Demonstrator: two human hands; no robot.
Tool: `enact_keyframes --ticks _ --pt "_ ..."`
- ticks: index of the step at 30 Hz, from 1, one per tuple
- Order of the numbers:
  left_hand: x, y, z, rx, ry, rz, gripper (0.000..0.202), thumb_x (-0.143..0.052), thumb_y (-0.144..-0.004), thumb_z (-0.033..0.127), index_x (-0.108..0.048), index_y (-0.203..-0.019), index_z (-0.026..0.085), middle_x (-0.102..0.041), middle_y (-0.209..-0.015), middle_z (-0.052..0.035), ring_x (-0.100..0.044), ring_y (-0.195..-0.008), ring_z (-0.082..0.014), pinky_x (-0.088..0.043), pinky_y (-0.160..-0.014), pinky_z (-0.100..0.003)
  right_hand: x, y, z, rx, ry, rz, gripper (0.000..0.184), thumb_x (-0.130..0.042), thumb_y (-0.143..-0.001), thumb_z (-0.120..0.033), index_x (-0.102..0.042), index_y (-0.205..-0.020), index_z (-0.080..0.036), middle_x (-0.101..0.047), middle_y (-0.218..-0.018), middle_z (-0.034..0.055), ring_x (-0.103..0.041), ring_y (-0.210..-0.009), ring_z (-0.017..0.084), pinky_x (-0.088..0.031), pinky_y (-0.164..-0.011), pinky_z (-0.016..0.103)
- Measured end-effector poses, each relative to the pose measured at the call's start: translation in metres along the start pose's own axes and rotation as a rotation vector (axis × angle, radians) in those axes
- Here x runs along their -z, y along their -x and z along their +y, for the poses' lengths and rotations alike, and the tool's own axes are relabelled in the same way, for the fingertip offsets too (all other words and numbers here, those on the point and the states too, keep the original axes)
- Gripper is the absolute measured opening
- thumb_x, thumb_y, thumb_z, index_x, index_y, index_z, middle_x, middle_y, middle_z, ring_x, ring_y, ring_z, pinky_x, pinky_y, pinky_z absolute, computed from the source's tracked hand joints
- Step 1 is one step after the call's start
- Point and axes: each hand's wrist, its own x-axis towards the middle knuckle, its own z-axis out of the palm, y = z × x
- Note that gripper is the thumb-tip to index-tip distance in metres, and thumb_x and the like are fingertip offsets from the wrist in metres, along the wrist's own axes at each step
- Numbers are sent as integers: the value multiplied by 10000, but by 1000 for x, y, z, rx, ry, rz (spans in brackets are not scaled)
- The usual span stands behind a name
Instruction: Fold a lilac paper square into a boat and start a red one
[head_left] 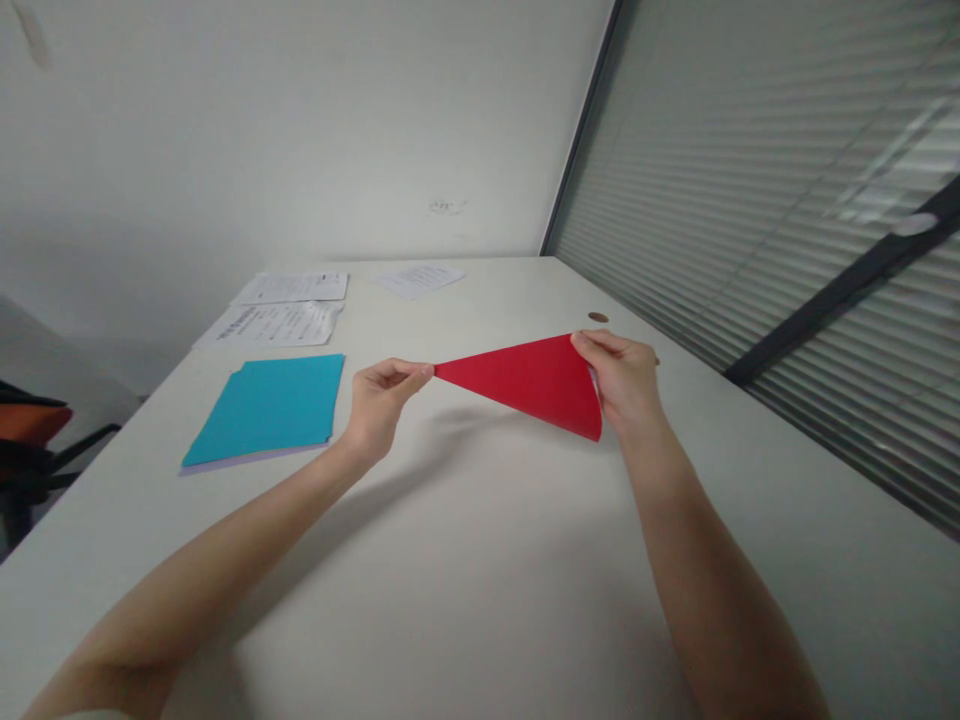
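Stretched between my two hands, above the white table [450,560], is a sheet of red paper [532,380] folded into a triangle shape. My left hand [386,400] pinches its narrow point between thumb and fingers. At the wide end, my right hand [619,370] grips the upper corner, with the thumb in front and the fingers partly hidden behind. The lower right edge of the paper curves a little and hangs free over the table, casting a shadow there.
Left of my left hand lies a stack of blue paper [274,410]. Printed sheets [274,322] rest behind it, and another printed page [420,279] lies near the wall. A round hole [598,317] and window blinds [720,200] are at the right; an orange-black chair [34,425] stands left.
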Motion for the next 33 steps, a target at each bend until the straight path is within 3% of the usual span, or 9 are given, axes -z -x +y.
enact_keyframes --ticks 7,11,16,21,27,33 --pt "0 1 -9 47 -139 -34 200 -793 -608 302 -656 -621 157 -669 -634 -31 -578 -603 -124 -455 -594 -263 2 -3 17 -28 136 -40 256 -788 -631 -414 -778 -768 -198 -720 -742 23 -632 -700 163 -505 -705 331" --pt "4 -1 -32 118 -219 -88 199 -749 -610 294 -606 -594 157 -652 -593 -28 -583 -574 -129 -456 -590 -271 2 -6 40 -37 276 -35 219 -771 -628 -399 -773 -709 -196 -720 -695 28 -646 -684 184 -498 -726 361" --pt "13 -9 -67 210 -370 -150 231 -738 -586 287 -538 -567 174 -619 -524 -18 -554 -509 -125 -396 -522 -244 8 -10 80 -107 483 -187 146 -768 -626 -318 -760 -632 -172 -697 -587 38 -631 -595 192 -492 -667 350" --pt "19 -14 -78 170 -497 -346 217 -690 -573 211 -662 -788 201 -551 -482 56 -470 -462 -100 -347 -496 -214 12 -6 106 -129 773 -340 155 -693 -741 -282 -791 -771 -166 -761 -726 77 -671 -666 200 -500 -672 325" --pt "23 -16 -83 -16 -826 -490 300 -570 -668 151 -798 -847 227 -675 -687 -33 -504 -593 -137 -418 -601 -253 7 0 117 -93 908 -390 139 -669 -784 -275 -797 -799 -223 -782 -867 66 -689 -779 209 -508 -750 319" --pt "26 -23 -81 47 -1152 -650 439 -489 -751 100 -760 -1079 206 -715 -789 -47 -565 -671 -139 -458 -677 -244 -1 7 117 -76 1012 -399 149 -657 -821 -310 -794 -834 -252 -773 -978 58 -688 -932 238 -493 -861 359"
